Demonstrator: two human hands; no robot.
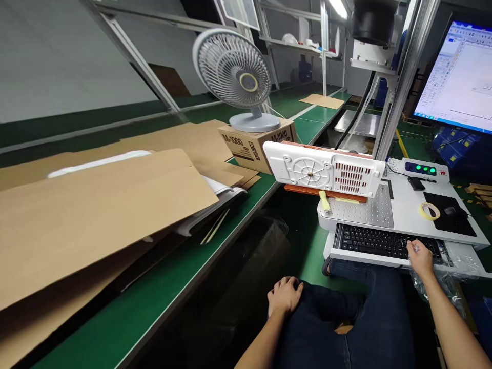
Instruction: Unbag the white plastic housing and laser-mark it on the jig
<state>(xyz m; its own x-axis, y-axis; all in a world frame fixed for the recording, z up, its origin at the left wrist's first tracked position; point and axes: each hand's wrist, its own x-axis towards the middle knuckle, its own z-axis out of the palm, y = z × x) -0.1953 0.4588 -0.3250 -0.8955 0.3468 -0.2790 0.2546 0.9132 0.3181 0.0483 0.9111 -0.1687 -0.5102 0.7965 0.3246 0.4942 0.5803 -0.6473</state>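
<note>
Big flat brown cardboard sheets [103, 205] cover the long green worktop [161, 302] on the left, with a grey desk fan [240, 77] sitting on a small brown cardboard box [249, 146] further back. To the right, a white slotted plastic panel [326, 171] lies above the black keyboard [378, 241]. Right hand [421, 259] rests loose on the keys, fingers spread. Left hand [285, 294] sits relaxed on the knee, gripping nothing.
</note>
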